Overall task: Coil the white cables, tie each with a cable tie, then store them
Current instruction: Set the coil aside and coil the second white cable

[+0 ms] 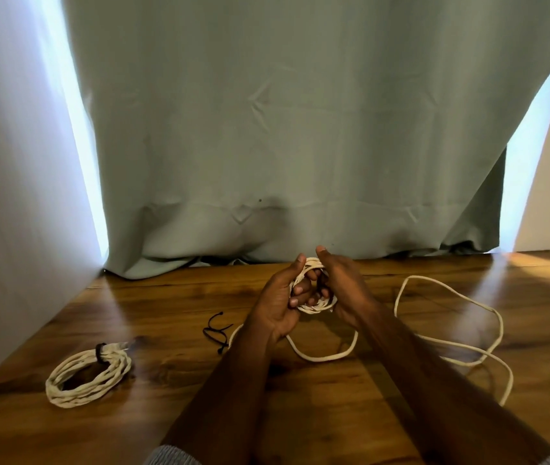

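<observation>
Tied coil [89, 375] lower left on table [166, 380]; black cable ties [216, 330] left of centre. Left hand [278, 305] and right hand [340, 290], fingers curled, grip small coil [314, 290] mid-frame, apparently half-wound. Loose cable [451, 344] trails right.

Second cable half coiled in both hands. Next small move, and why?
Probably wind in another loop: both the left hand and right hand grip the small coil, but loose cable trails across the table. The black ties wait untouched.
</observation>
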Available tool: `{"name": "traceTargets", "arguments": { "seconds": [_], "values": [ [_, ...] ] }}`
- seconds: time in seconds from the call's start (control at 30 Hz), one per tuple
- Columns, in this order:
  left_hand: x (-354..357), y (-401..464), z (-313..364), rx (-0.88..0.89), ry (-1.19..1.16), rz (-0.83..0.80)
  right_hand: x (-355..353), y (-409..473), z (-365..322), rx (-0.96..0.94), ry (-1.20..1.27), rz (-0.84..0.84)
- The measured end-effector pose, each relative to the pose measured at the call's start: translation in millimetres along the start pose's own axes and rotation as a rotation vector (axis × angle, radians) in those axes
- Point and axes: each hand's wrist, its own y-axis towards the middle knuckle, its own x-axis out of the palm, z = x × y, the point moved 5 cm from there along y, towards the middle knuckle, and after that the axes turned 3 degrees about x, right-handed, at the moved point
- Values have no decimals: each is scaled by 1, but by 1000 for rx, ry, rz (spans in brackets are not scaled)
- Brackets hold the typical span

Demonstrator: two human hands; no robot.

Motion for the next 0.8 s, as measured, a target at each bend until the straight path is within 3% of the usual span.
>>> {"name": "traceTargets", "arguments": {
  "seconds": [0.2,0.3,0.43,0.53,0.67,0.73,0.8],
  "values": [
    [3,-1,1,-21,47,222,2,6,4,17,-152,124],
    [7,-8,4,-8,120,332,4,5,5,70,-223,99],
    [9,-14,11,24,143,367,5,2,-10,-61,-385,131],
    [3,-21,28,69,122,365,15,-4,-18,-210,-447,73],
    [-39,-46,73,147,80,494,32,-13,-13,-310,-506,17],
    [-68,-66,95,204,83,597,44,-17,-10,-390,-738,-54],
    [-92,-84,106,248,97,691,65,-25,-6,-437,-1022,-235]
  ]
}}
